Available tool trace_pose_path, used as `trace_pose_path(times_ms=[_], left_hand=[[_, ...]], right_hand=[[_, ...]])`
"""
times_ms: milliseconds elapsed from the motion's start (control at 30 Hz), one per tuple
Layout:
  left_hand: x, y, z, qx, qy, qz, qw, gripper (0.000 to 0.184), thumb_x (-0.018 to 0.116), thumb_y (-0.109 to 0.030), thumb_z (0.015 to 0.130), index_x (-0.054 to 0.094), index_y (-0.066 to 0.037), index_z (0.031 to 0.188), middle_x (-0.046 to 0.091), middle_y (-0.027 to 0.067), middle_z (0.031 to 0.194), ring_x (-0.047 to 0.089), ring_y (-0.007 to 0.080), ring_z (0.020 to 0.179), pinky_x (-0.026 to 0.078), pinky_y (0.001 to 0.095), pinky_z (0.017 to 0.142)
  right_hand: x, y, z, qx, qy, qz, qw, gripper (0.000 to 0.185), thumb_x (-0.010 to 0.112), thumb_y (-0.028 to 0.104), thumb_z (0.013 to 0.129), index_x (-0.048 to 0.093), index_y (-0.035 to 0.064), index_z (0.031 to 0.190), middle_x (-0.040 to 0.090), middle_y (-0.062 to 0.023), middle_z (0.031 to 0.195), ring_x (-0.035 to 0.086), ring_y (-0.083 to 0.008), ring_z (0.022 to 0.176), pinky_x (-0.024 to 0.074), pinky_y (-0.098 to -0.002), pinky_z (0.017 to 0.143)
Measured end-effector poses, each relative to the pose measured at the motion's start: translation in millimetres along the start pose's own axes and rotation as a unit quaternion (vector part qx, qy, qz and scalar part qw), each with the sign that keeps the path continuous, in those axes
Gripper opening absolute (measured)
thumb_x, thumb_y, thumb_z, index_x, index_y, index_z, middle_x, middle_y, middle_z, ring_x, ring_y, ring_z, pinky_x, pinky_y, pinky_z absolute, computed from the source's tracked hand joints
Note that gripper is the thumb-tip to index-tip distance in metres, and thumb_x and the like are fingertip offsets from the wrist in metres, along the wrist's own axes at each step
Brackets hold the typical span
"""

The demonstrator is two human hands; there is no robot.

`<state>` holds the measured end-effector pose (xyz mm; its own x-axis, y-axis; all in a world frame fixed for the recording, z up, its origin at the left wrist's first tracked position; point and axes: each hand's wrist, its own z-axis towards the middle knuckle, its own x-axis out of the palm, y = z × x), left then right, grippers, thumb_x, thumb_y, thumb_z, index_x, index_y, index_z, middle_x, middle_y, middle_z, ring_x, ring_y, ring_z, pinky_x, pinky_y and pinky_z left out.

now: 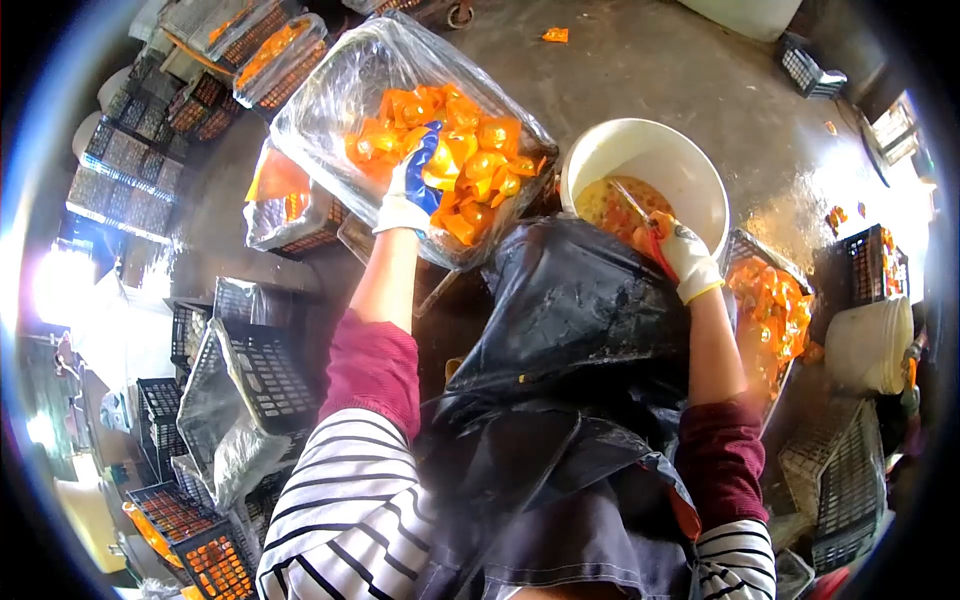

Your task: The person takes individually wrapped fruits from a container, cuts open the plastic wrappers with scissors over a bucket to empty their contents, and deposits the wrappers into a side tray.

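My left hand, in a white and blue glove, reaches into a crate lined with clear plastic. Its fingers rest among shiny orange pieces; whether they grip one is hidden. My right hand, in a white glove with a yellow cuff, is closed around a knife with a red handle. It is inside the rim of a white bucket, its blade pointing up and left over yellowish contents.
Beside my right forearm is a crate of orange pieces. Black crates stand at the left, with more stacked at the upper left. A white bucket lies at the right. One orange scrap is on the wet floor.
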<state>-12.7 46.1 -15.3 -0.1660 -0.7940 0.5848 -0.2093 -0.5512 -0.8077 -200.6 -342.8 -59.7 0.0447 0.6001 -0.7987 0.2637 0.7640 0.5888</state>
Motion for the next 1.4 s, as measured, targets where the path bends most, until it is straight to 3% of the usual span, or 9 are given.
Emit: trace_pose_path(times_ms=[300, 433, 533, 667, 733, 833, 967, 1067, 1400], left_hand=[[54.4, 24.0, 21.6, -0.044, -0.074, 0.095, 0.992, 0.038, 0.061, -0.026, 0.089, 0.06, -0.006, 0.121, 0.061, 0.0084, 0.116, 0.059, 0.0203, 0.102, 0.049, 0.0325, 0.086], [127.3, 17.6, 13.3, 0.071, -0.071, 0.468, 0.878, 0.038, 0.058, -0.03, 0.09, 0.061, -0.002, 0.115, 0.063, 0.0053, 0.104, 0.06, 0.0176, 0.097, 0.048, 0.0298, 0.085], [148.9, 52.7, 47.7, 0.138, -0.015, 0.368, 0.919, 0.037, 0.066, -0.024, 0.086, 0.059, 0.0, 0.113, 0.065, 0.0086, 0.098, 0.061, 0.0158, 0.082, 0.049, 0.029, 0.074], [158.4, 102.5, 77.7, 0.268, 0.006, 0.762, 0.59, 0.059, 0.068, -0.038, 0.078, 0.049, -0.01, 0.127, 0.063, 0.022, 0.094, 0.062, 0.0394, 0.086, 0.05, 0.0439, 0.074], [146.5, 140.8, 71.3, 0.171, 0.098, 0.825, 0.53, 0.047, 0.06, -0.038, 0.084, 0.053, -0.012, 0.123, 0.063, 0.0216, 0.091, 0.063, 0.0375, 0.087, 0.05, 0.0467, 0.076], [153.7, 141.0, 77.3, 0.096, 0.085, 0.791, 0.598, 0.037, 0.058, -0.034, 0.085, 0.059, -0.012, 0.115, 0.065, 0.0204, 0.092, 0.063, 0.0354, 0.091, 0.049, 0.0452, 0.078], [62.7, 175.0, 145.1, 0.099, 0.142, 0.521, 0.836, 0.035, 0.062, -0.027, 0.089, 0.058, -0.008, 0.119, 0.066, 0.0062, 0.089, 0.063, 0.0214, 0.079, 0.051, 0.0298, 0.074], [93.0, 125.5, 109.0, -0.182, 0.002, 0.14, 0.973, 0.034, 0.063, -0.023, 0.089, 0.056, -0.007, 0.118, 0.062, 0.0076, 0.107, 0.061, 0.0215, 0.096, 0.053, 0.0364, 0.078], [210.9, 130.0, 48.1, -0.111, 0.141, -0.132, 0.975, 0.057, 0.063, -0.041, 0.087, 0.049, -0.004, 0.128, 0.054, 0.0146, 0.125, 0.054, 0.0295, 0.114, 0.043, 0.0425, 0.1]], right_hand=[[3.2, -8.9, 9.2, -0.018, -0.022, 0.032, 0.999, 0.043, 0.064, 0.041, 0.085, 0.061, 0.0106, 0.115, 0.066, -0.0137, 0.106, 0.061, -0.0304, 0.101, 0.0455, -0.0352, 0.085], [-21.2, 12.3, -2.2, 0.002, -0.059, 0.182, 0.981, 0.024, 0.064, 0.003, 0.086, 0.061, 0.0011, 0.11, 0.062, -0.0039, 0.093, 0.057, -0.0107, 0.087, 0.0461, -0.023, 0.081], [-14.3, -4.7, 4.6, 0.053, -0.063, 0.5, 0.862, 0.027, 0.065, 0.004, 0.086, 0.06, 0.0008, 0.113, 0.061, -0.0015, 0.098, 0.055, -0.0101, 0.089, 0.0452, -0.0227, 0.082], [-36.1, 16.1, -8.2, 0.085, -0.073, 0.402, 0.909, 0.036, 0.068, 0.01, 0.086, 0.058, 0.0018, 0.12, 0.061, 0.0009, 0.1, 0.053, -0.0092, 0.09, 0.0441, -0.0239, 0.081], [-32.7, 15.4, -7.2, 0.103, -0.047, 0.437, 0.892, 0.039, 0.069, 0.012, 0.085, 0.057, 0.0013, 0.12, 0.062, 0.0003, 0.099, 0.054, -0.0097, 0.09, 0.0445, -0.0241, 0.08], [-26.8, 5.2, -4.5, 0.06, -0.095, 0.214, 0.97, 0.039, 0.072, 0.017, 0.083, 0.059, 0.0014, 0.117, 0.064, -0.0026, 0.097, 0.055, -0.0097, 0.089, 0.0455, -0.026, 0.08], [-34.6, 21.6, -5.6, 0.092, -0.058, 0.355, 0.929, 0.036, 0.071, 0.018, 0.084, 0.06, 0.0011, 0.114, 0.064, -0.0036, 0.098, 0.057, -0.0126, 0.088, 0.046, -0.0277, 0.079], [-16.1, -0.9, 6.4, 0.048, -0.053, 0.37, 0.926, 0.032, 0.07, 0.018, 0.085, 0.06, 0.0017, 0.111, 0.064, -0.003, 0.098, 0.058, -0.0143, 0.09, 0.0463, -0.0275, 0.079], [-18.2, 0.3, 7.4, 0.01, 0.091, 0.505, 0.858, 0.028, 0.073, 0.014, 0.082, 0.061, 0.0022, 0.104, 0.063, -0.0039, 0.096, 0.059, -0.0126, 0.09, 0.0466, -0.0248, 0.084]])
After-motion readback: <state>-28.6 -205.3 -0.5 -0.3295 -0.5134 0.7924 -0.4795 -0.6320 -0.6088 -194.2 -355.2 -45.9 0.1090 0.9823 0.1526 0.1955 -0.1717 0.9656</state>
